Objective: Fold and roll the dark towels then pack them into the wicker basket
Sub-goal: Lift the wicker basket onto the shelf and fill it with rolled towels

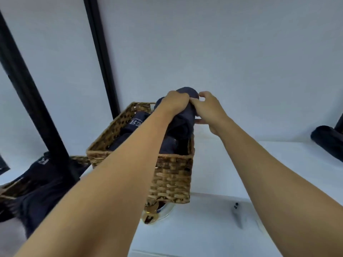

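Here the left hand (175,102) clasps the top of a rolled towel (183,123) and the right hand (207,108) grips its side, likely so the roll cannot unwind. The basket (172,175) sits just below both hands, so the roll can probably slot in beside the packed towels (133,127).

White desk (259,164) under the fingers (205,95), wall (222,43) behind. Black-framed mirror (24,89) far left. Small grey object (237,214) and gold round item (151,215) well below.
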A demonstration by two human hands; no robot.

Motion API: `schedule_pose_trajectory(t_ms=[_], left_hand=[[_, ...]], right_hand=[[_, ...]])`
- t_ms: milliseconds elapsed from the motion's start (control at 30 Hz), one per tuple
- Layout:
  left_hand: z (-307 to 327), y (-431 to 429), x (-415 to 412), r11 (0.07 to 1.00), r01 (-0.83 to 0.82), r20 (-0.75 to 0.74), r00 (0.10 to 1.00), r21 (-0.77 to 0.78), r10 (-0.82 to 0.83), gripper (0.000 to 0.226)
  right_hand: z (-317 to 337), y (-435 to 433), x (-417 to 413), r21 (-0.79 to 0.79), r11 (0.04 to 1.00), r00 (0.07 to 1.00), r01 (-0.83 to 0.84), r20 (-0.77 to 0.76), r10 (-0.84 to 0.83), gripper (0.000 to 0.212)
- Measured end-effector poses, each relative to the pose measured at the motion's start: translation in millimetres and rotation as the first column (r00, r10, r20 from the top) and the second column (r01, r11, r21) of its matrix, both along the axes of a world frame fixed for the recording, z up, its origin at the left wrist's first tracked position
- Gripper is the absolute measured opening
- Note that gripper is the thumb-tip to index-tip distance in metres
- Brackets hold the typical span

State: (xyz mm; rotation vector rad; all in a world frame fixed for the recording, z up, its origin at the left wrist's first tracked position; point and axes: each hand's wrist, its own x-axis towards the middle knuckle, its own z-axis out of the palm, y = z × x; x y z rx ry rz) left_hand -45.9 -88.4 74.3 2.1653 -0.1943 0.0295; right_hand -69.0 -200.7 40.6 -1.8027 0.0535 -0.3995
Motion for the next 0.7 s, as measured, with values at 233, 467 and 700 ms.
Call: schedule_pose_trajectory(t_ms=[233, 467, 700], left_hand=[[-49.5, 41.4, -27.2, 0.993, 0.008, -0.045, 0.999, 0.115, -0.003, 0.044], [-58.7, 25.4, -24.2, 0.989, 0.074, -0.037, 0.997, 0.129, -0.07, 0.045], [-82.8, 7.8, -14.1, 0.928, 0.092, -0.112, 0.992, 0.361, -0.054, 0.056]], right_hand=[[-24.0, 48.9, -28.8, -0.648, 0.754, 0.989, -0.113, -0.147, 0.022, 0.032], [-26.4, 41.8, -33.2, -0.802, 0.597, 0.988, -0.036, -0.119, -0.101, 0.02], [-53.3, 34.5, -33.6, -0.839, 0.543, 0.97, 0.026, -0.109, -0.215, 0.033]])
